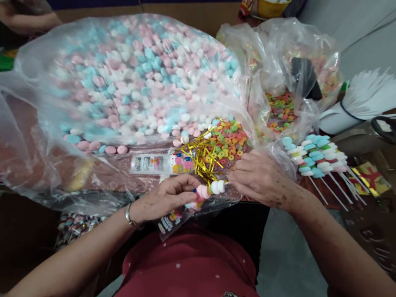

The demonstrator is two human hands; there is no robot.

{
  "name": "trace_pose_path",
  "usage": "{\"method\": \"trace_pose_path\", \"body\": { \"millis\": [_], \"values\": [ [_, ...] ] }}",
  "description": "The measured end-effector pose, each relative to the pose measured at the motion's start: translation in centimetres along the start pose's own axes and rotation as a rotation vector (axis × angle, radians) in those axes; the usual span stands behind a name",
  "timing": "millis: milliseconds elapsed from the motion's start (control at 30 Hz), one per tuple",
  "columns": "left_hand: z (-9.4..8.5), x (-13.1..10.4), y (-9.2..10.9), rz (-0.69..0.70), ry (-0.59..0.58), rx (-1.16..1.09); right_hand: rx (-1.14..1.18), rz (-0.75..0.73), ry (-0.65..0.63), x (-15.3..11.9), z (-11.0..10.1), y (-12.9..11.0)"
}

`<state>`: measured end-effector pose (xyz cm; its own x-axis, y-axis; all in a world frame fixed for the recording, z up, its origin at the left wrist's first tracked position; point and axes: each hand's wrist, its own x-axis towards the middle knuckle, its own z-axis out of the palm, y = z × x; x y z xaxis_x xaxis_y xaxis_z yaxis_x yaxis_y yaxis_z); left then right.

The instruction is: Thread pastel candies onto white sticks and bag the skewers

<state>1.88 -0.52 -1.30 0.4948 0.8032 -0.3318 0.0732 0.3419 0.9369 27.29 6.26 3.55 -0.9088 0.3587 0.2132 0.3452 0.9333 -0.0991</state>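
Observation:
A marshmallow skewer (218, 186) with pink and white sweets lies across the space between my hands. The fingers of my left hand (167, 198) are closed around its left part, next to a clear printed wrapper (171, 222) hanging below. At the white end of the skewer, my right hand (264, 180) is pinched shut. What sits between its fingertips is hidden. Just beyond my hands lie gold twist ties (203, 161), a heap of fruit-coloured cereal rings (230, 140) and flat printed wrappers (153, 163).
A big clear bag of pastel marshmallows (148, 80) covers much of the table. Behind on the right stands a bag of cereal rings (280, 110). Finished-looking skewers (319, 156) lie at right, near a container of white sticks (342, 119). Another person's arm (29, 22) shows at far left.

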Motion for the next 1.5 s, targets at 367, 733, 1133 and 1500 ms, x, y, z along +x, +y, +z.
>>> {"method": "trace_pose_path", "body": {
  "millis": [367,733,1133,1500],
  "values": [
    [1.3,-0.8,-1.3,0.04,0.235,0.111,0.075,-0.051,-0.076,1.2,0.3,-0.1],
    [0.4,-1.4,-1.2,0.175,0.117,0.464,0.196,-0.067,-0.237,2.9,0.9,-0.6],
    [1.5,-2.3,-0.2,-0.007,0.034,0.138,0.437,0.143,-0.31,2.2,0.8,-0.4],
    [1.7,-3.5,-1.7,-0.257,-0.104,0.186,0.461,0.071,-0.309,2.1,0.8,-0.9]
  ]
}}
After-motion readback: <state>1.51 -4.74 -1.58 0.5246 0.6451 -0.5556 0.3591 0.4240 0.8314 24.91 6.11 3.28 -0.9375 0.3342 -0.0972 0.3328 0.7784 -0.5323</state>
